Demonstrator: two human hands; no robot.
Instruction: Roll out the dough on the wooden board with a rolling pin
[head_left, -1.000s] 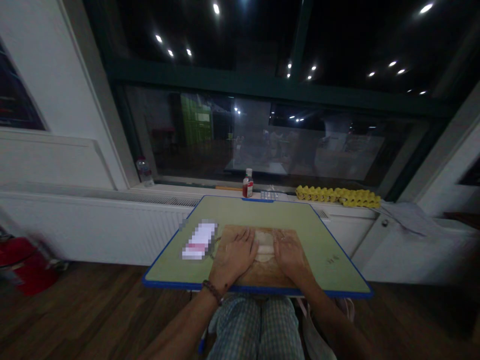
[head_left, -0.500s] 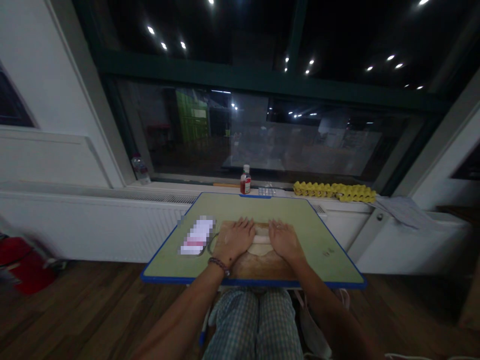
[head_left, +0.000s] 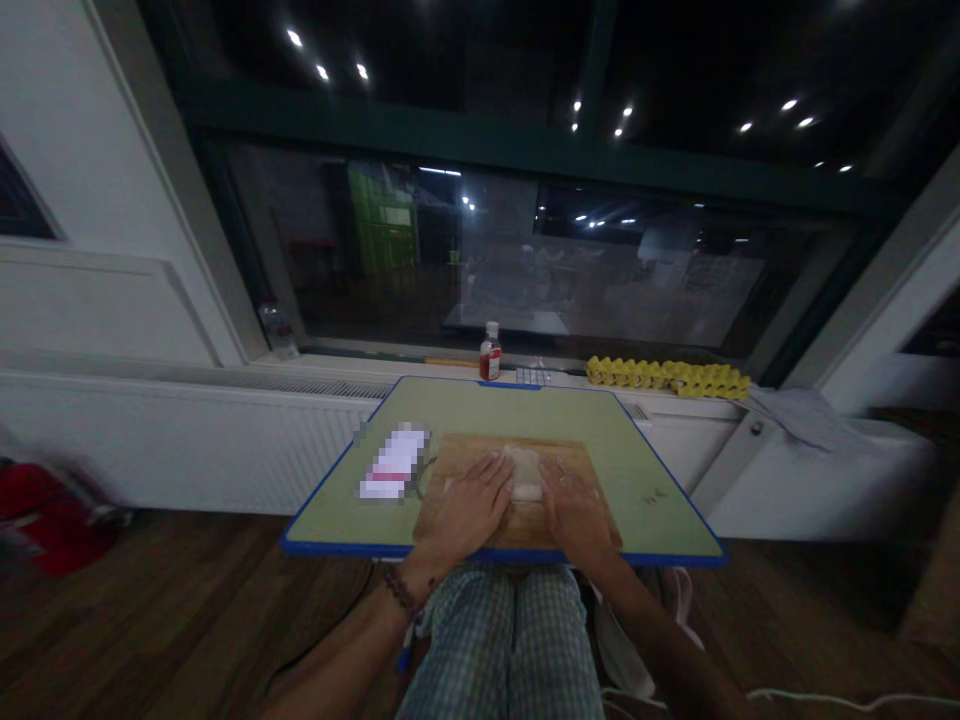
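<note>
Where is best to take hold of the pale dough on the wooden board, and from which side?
Grip the dough across its narrow middle, from left and right, where the left hand and right hand lie. It seems longer front to back, so this span looks easiest.

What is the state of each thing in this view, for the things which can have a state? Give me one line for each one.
Left hand: open, flat on the wooden board, fingertips near the dough.
Right hand: open, flat, at the dough's edge.
Dough: pale oblong lump, between the hands.
Wooden cutting board: lying flat on the green board.
Green board: blue-edged, above the person's knees.
Small bottle: upright, capped, red label.
Yellow egg tray: lying along the sill.
</note>
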